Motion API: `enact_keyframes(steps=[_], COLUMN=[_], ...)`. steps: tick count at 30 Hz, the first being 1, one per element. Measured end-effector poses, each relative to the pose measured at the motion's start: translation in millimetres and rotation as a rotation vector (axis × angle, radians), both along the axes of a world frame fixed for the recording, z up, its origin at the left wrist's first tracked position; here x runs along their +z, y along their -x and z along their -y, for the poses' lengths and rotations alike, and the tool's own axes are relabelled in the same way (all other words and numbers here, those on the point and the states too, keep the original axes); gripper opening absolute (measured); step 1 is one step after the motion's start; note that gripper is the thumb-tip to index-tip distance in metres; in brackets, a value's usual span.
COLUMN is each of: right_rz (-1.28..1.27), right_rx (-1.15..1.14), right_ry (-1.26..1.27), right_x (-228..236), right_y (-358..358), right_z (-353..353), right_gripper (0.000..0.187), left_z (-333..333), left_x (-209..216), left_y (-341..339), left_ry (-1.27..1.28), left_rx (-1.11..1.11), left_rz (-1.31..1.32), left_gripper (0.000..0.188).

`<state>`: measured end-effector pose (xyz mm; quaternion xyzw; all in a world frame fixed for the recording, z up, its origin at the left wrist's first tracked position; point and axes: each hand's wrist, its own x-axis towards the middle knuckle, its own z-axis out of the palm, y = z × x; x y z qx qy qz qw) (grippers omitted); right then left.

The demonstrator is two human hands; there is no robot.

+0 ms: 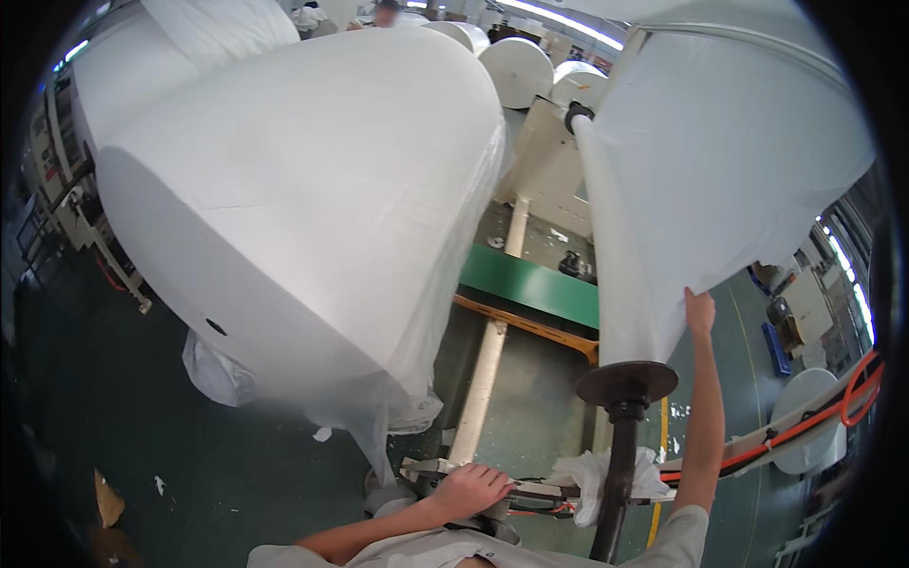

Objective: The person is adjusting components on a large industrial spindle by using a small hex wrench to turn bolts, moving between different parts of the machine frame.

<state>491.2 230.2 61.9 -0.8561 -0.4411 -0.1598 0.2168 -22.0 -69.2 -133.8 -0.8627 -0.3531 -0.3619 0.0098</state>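
A sheet of thin white, see-through material (720, 161) hangs on the right, running up from a slim roll (615, 246). My right hand (699, 310), arm stretched forward, is closed in a pinch on the lower edge of this sheet. The slim roll sits on a dark shaft (620, 483), against a round brown flange (627, 382). Close to my body, my left hand (471, 491) has its fingers curled over a machine rail (544, 491). To its left stands a huge white roll (312, 180) with loose wrapping at its edge.
A green beam (530, 286) and an orange bar (530, 327) cross between the rolls. Crumpled white film (597, 478) bunches around the shaft. An orange hose (805, 431) runs along the right-hand arm. More large rolls (516, 73) and a person (385, 13) are at the back.
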Motion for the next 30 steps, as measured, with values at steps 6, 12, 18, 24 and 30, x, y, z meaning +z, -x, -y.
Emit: enact_keyframes(steps=[6, 12, 18, 24, 30], right_rz=[-0.060, -0.129, 0.002, 0.008, 0.046], right_rx=[0.129, 0.359, 0.518, 0.361, 0.030], right_ry=[-0.222, -0.488, -0.449, 0.014, 0.152], right_x=[60.5, 102.0, 55.3, 21.0, -16.2], right_y=[0.9, 19.2, 166.1, 235.6, 210.5], right_z=[-6.3, 23.6, 146.7, 305.9, 430.7], right_gripper=[0.059, 0.062, 0.075, 0.074, 0.067], left_z=[-0.5, -0.1, 3.2, 1.9, 9.5], left_x=[-7.8, -3.9, -30.1, -18.5, -47.1], left_y=[3.6, 9.1, 15.1, 16.4, 11.2], left_ry=[0.007, 0.024, 0.171, 0.033, 0.095], left_rx=[-0.002, -0.059, -0.181, -0.213, -0.253], left_rz=[-0.027, -0.048, -0.091, -0.034, -0.041], left_gripper=[0.020, 0.024, 0.043, 0.044, 0.053])
